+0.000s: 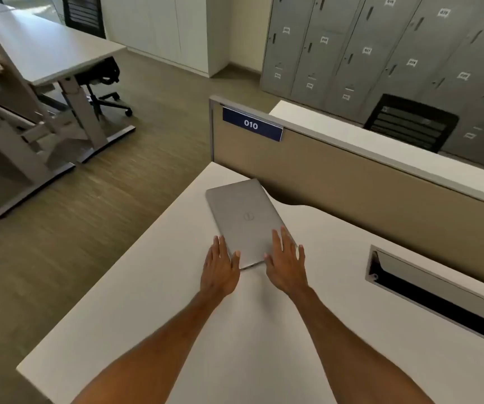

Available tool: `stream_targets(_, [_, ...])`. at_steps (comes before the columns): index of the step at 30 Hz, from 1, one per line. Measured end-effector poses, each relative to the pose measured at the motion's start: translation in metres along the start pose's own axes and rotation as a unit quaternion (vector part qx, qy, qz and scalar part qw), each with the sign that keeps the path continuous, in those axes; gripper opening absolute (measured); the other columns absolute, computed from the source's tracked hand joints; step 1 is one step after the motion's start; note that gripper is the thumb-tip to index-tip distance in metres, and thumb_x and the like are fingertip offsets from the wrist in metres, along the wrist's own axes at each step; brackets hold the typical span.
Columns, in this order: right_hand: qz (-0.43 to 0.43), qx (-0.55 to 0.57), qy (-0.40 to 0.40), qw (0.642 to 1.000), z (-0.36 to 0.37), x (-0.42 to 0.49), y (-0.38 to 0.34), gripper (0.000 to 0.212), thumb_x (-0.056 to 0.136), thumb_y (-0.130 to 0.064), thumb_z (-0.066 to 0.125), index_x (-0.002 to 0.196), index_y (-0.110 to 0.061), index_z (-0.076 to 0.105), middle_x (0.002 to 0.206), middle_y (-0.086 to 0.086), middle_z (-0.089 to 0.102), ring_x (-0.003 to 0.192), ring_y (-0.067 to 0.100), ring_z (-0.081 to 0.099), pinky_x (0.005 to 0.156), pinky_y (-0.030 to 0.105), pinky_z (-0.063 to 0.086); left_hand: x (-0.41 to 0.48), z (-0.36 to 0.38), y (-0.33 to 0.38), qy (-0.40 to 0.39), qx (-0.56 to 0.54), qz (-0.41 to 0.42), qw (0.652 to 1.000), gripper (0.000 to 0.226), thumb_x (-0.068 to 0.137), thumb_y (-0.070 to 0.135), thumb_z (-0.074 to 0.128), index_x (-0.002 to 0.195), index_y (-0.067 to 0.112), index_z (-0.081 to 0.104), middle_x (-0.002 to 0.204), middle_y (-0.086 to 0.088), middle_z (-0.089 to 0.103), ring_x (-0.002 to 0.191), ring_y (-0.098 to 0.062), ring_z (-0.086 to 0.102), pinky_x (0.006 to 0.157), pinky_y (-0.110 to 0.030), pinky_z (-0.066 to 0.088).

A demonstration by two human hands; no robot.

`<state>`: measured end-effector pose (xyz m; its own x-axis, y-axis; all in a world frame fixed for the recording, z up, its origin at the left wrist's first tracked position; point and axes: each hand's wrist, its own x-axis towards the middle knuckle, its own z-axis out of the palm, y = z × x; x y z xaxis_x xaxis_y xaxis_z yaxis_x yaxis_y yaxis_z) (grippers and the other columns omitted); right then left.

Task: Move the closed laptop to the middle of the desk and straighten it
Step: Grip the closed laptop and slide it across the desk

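1. Closed laptop (245, 218) flat on the white desk (153, 301), near the partition (351, 182) at its sign-bearing end, skewed against the partition's line.
2. Left hand (220, 268) at the laptop corner farthest from the partition: fingers spread along the side edge, thumb on the lid. Flat and unclenched, pressing rather than gripping.
3. Right hand (287, 262) laid on the neighbouring near corner, fingers flat on the lid, likewise unclenched, nothing enclosed.
4. Step in hand, judged: contact made, slide about to start; laptop not yet central or square.
5. Next move calls for even downward pressure, a drag away from the partition's sign end toward the desk middle, then a twist parallel to the partition, clear of the cable slot (439, 295).
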<state>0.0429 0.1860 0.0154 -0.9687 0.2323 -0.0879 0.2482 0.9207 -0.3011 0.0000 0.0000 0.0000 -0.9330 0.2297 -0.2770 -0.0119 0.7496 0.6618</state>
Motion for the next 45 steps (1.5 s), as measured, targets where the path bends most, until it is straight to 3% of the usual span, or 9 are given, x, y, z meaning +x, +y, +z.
stream_targets(6, [0.005, -0.011, -0.026, 1.0, 0.002, 0.067, -0.003, 0.071, 0.108, -0.042, 0.042, 0.167, -0.022, 0.008, 0.177, 0.007, 0.004, 0.161, 0.029, 0.018, 0.128, 0.057, 0.012, 0.055, 0.0, -0.002, 0.016, -0.017, -0.03, 0.999, 0.078, 0.115, 0.051, 0.03, 0.177, 0.013, -0.001, 0.186, -0.007, 0.004, 0.171, -0.028, 0.011, 0.137, -0.044, 0.015])
stream_targets(9, [0.025, -0.005, -0.035, 0.999, 0.006, 0.097, 0.006, 0.066, 0.107, -0.037, 0.046, 0.165, -0.021, 0.018, 0.174, 0.009, 0.017, 0.157, 0.031, 0.028, 0.126, 0.057, 0.02, 0.073, 0.0, 0.005, 0.03, -0.044, -0.054, 0.997, 0.078, 0.115, 0.049, 0.034, 0.177, 0.014, 0.002, 0.185, -0.009, 0.013, 0.167, -0.033, 0.023, 0.132, -0.05, 0.027])
stream_targets(13, [0.053, -0.011, -0.015, 0.998, 0.01, 0.127, 0.013, 0.039, 0.103, -0.027, 0.053, 0.14, -0.016, 0.051, 0.143, 0.009, 0.055, 0.129, 0.032, 0.056, 0.105, 0.048, 0.046, 0.09, 0.001, 0.011, 0.061, -0.055, -0.087, 0.993, 0.076, 0.113, 0.04, 0.045, 0.174, 0.008, 0.013, 0.175, -0.014, 0.032, 0.155, -0.037, 0.038, 0.121, -0.053, 0.042])
stream_targets(21, [0.117, -0.005, 0.02, 0.993, 0.016, 0.159, 0.005, 0.036, 0.098, -0.023, 0.059, 0.132, -0.012, 0.055, 0.13, 0.011, 0.054, 0.118, 0.032, 0.057, 0.088, 0.046, 0.052, 0.114, -0.004, 0.021, 0.054, -0.126, -0.134, 0.981, 0.064, 0.108, 0.024, 0.054, 0.166, 0.006, 0.032, 0.162, -0.018, 0.04, 0.146, -0.041, 0.043, 0.116, -0.051, 0.043])
stream_targets(27, [0.125, -0.02, 0.01, 0.992, 0.016, 0.181, 0.01, 0.03, 0.099, -0.025, 0.055, 0.123, -0.008, 0.062, 0.127, 0.012, 0.056, 0.118, 0.033, 0.057, 0.092, 0.047, 0.048, 0.128, -0.016, 0.026, 0.028, -0.298, -0.243, 0.922, 0.058, 0.095, 0.02, 0.048, 0.153, 0.016, 0.054, 0.158, -0.009, 0.042, 0.137, -0.041, 0.052, 0.117, -0.058, 0.048])
stream_targets(30, [0.131, 0.005, -0.008, 0.991, 0.017, 0.188, 0.012, 0.031, 0.1, -0.025, 0.054, 0.123, -0.007, 0.061, 0.128, 0.014, 0.056, 0.117, 0.035, 0.057, 0.088, 0.045, 0.05, 0.152, -0.002, 0.0, 0.03, -0.361, -0.285, 0.887, 0.062, 0.082, 0.026, 0.045, 0.141, 0.023, 0.065, 0.151, -0.009, 0.054, 0.13, -0.039, 0.06, 0.111, -0.06, 0.055])
stream_targets(36, [0.116, 0.019, -0.024, 0.993, 0.021, 0.198, 0.017, 0.033, 0.101, -0.025, 0.056, 0.126, -0.004, 0.059, 0.132, 0.015, 0.05, 0.119, 0.034, 0.055, 0.082, 0.039, 0.046, 0.146, -0.02, 0.015, 0.03, -0.451, -0.322, 0.832, 0.063, 0.089, 0.009, 0.044, 0.144, 0.031, 0.065, 0.136, -0.003, 0.068, 0.115, -0.029, 0.067, 0.106, -0.051, 0.059])
stream_targets(41, [0.152, 0.062, -0.042, 0.986, 0.019, 0.21, 0.019, 0.032, 0.097, -0.025, 0.063, 0.119, -0.003, 0.06, 0.132, 0.018, 0.049, 0.119, 0.039, 0.057, 0.09, 0.042, 0.05, 0.133, -0.038, 0.032, 0.033, -0.501, -0.33, 0.799, 0.049, 0.096, -0.001, 0.044, 0.127, 0.025, 0.072, 0.114, -0.005, 0.075, 0.091, -0.022, 0.069, 0.069, -0.033, 0.058])
stream_targets(45, [0.167, 0.093, -0.07, 0.979, 0.016, 0.218, 0.025, 0.034, 0.091, -0.026, 0.069, 0.117, -0.005, 0.062, 0.129, 0.018, 0.054, 0.114, 0.039, 0.061, 0.09, 0.04, 0.051, 0.122, -0.048, 0.039, 0.015, -0.539, -0.327, 0.776, 0.039, 0.101, -0.006, 0.041, 0.103, 0.019, 0.072, 0.099, -0.005, 0.072, 0.078, -0.02, 0.064, 0.065, -0.032, 0.053])
